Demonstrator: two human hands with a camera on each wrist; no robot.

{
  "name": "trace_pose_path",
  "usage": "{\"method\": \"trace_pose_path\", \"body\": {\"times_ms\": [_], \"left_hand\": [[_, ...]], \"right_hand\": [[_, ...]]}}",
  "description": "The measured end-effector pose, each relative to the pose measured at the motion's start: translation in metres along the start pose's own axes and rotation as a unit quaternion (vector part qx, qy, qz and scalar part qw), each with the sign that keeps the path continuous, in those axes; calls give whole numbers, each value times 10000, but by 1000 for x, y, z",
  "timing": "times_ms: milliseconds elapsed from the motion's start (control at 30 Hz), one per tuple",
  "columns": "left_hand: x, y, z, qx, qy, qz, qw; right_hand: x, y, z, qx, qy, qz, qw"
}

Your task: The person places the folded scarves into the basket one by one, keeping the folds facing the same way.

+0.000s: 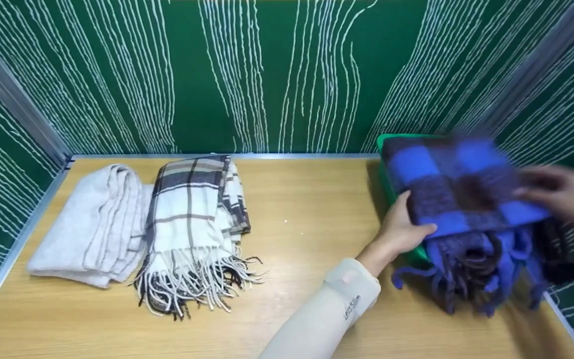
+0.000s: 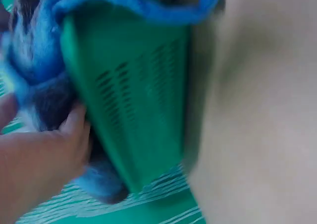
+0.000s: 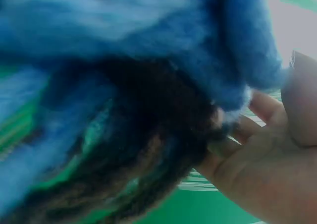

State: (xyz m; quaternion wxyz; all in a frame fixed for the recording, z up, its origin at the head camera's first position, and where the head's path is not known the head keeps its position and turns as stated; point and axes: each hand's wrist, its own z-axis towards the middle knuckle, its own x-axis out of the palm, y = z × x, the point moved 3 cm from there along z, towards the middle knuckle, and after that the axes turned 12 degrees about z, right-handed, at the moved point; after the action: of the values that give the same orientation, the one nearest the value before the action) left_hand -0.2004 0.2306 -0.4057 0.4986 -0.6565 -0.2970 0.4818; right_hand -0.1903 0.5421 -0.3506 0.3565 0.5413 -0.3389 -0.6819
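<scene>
A folded blue and black checked fringed scarf lies over a green plastic basket at the right of the table, its twisted fringe hanging over the front. My left hand grips the scarf's left edge, thumb on top. In the left wrist view that hand is beside the slotted basket wall. My right hand, blurred, holds the scarf's right edge. The right wrist view has its fingers partly hidden behind the blue fabric.
At the left, a folded light grey cloth lies beside a white, brown and black plaid scarf with fringe toward the front. Green panels with white wavy lines enclose the wooden table at back and sides.
</scene>
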Motion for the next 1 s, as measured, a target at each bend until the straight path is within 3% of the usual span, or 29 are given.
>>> {"method": "trace_pose_path", "body": {"times_ms": [67, 167, 400, 500, 633, 700, 733, 800, 1000], "left_hand": [[3, 4, -3, -155, 134, 415, 9989], [6, -1, -10, 49, 333, 1017, 9942], [13, -9, -21, 161, 649, 2309, 9707], [15, -10, -20, 165, 709, 3235, 9434], [19, -7, -19, 356, 618, 4472, 8916], [21, -4, -19, 472, 528, 4684, 8807], [21, -2, -20, 542, 476, 4697, 8799], [21, 2, -21, 662, 410, 4579, 8856], [12, 7, -31, 897, 345, 3821, 9191]], "right_hand": [[17, -16, 1, 643, 606, -890, 9921], [35, -27, 2, 966, 1292, -1555, 9746], [49, -24, 7, 690, 1522, -1944, 9666], [55, -23, 7, 668, 1600, -2006, 9642], [59, -24, 4, 690, 1635, -2019, 9632], [59, -25, 3, 654, 1626, -2019, 9636], [58, -25, 2, 643, 1625, -2016, 9637], [56, -26, 0, 629, 1599, -2014, 9643], [47, -25, -4, 843, 1276, -2166, 9642]]}}
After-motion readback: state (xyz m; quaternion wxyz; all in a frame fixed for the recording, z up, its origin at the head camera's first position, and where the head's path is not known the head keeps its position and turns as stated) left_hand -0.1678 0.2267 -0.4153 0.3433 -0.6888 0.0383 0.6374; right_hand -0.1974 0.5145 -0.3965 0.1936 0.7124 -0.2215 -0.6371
